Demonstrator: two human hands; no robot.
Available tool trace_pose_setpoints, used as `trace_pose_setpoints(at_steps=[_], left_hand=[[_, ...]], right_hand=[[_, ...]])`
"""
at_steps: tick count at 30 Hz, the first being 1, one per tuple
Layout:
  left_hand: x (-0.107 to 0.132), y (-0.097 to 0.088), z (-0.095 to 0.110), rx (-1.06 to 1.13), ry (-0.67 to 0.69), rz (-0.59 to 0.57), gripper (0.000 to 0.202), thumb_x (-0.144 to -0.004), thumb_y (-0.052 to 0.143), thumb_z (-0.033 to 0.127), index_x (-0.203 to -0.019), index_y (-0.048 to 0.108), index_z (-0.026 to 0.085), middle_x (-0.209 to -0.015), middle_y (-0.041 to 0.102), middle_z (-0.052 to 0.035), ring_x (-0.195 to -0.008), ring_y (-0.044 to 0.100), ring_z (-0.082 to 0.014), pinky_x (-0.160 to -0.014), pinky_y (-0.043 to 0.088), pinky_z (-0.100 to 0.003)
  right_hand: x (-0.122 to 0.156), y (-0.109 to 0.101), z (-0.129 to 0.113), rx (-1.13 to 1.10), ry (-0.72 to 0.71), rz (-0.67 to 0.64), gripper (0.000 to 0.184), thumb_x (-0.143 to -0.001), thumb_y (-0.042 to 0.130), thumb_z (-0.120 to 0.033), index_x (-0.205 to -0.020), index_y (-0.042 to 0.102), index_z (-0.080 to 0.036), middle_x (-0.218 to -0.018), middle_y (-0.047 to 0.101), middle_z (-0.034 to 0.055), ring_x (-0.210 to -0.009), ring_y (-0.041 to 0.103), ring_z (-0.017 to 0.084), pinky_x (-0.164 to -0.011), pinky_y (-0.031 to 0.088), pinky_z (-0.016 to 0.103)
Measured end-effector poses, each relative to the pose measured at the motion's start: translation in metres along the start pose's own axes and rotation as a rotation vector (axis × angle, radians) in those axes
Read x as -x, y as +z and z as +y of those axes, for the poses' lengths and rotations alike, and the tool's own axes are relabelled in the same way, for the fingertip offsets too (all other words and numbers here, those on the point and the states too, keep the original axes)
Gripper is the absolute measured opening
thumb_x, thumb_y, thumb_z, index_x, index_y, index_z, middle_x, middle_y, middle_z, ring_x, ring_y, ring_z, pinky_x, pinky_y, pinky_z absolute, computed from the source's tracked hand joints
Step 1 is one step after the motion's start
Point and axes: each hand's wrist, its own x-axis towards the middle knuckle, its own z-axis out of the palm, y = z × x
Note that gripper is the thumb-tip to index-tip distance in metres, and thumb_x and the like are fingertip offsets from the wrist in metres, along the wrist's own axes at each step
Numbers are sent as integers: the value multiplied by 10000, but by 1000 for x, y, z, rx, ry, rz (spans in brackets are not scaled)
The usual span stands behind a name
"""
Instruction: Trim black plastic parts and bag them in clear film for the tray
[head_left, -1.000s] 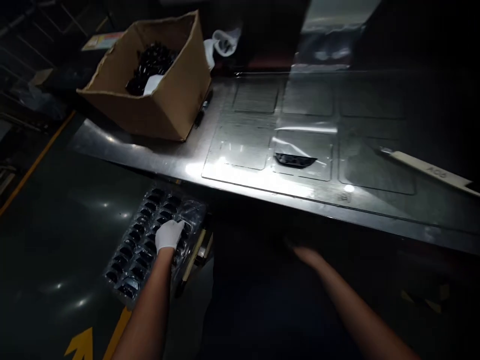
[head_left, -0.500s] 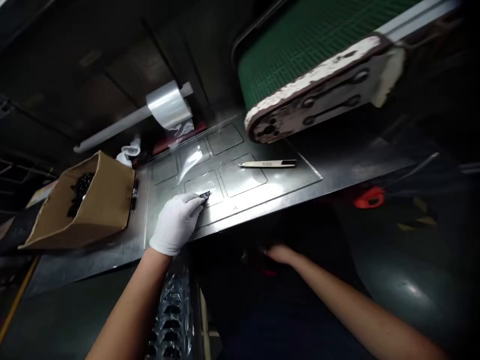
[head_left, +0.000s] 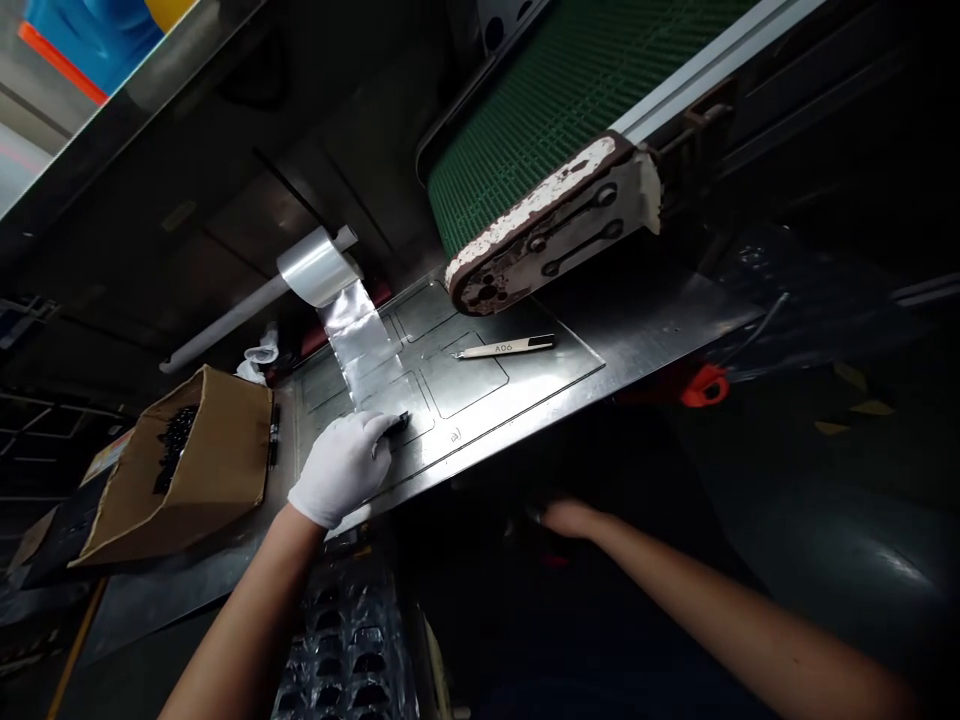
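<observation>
My left hand [head_left: 343, 467], in a white glove, rests on the metal table [head_left: 525, 395] with its fingers curled around a small black part [head_left: 396, 423]. The part lies on a clear template sheet [head_left: 457, 380] with rounded rectangles. A strip of clear film [head_left: 360, 340] runs from a roll [head_left: 315, 265] down to the part. My right hand [head_left: 564, 518] is bare and sits low under the table edge in shadow; its fingers are hard to see. A clear tray of black parts [head_left: 345, 655] lies below my left arm.
A cardboard box [head_left: 187, 470] with black parts stands at the left of the table. A white knife marked A06 [head_left: 504, 348] lies on the template. A green conveyor belt [head_left: 555, 130] ends above the table. An orange object [head_left: 703, 385] hangs under the right edge.
My left hand rose from the tray to the table and closed on the black part. The view swung upward and the film strip now hangs lower toward the part.
</observation>
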Motion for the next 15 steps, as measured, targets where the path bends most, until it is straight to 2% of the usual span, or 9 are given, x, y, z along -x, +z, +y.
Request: trace_pose_setpoints(at_steps=[3,7,10,15], left_hand=[[0,-3,-1,27,40,-18,318,-931,563,183,-1239,638,177,-1155,727,-102,-1007,679,-263,-913,542,-394],[-1,2,-1,25,62,-19,323,-951,472,129,-1207,667,153,-1083,737,-131,-947,684,-300,-867,545,-464],[-3,9,-3,57,32,19,347,-921,492,115,-1211,679,156,-1096,749,-131,-965,697,-310,-878,556,-473],[-9,12,-26,189,-118,179,271,-932,573,224,-1150,733,242,-1135,779,-31,-1009,733,-210,-936,585,-323]], right_hand=[[-2,1,1,2,15,-3,283,-1036,625,-377,-1233,655,-176,-1251,652,94,-1080,656,242,-959,566,461],[-2,0,-1,19,10,-1,278,-1032,633,-374,-1219,660,-170,-1243,656,93,-1094,653,248,-972,558,472],[0,-1,-3,32,5,0,276,-1031,636,-369,-1224,660,-172,-1248,655,93,-1096,653,247,-975,557,471],[4,-4,-7,36,21,-3,283,-1030,638,-373,-1227,659,-171,-1249,654,93,-1098,653,250,-969,560,471]])
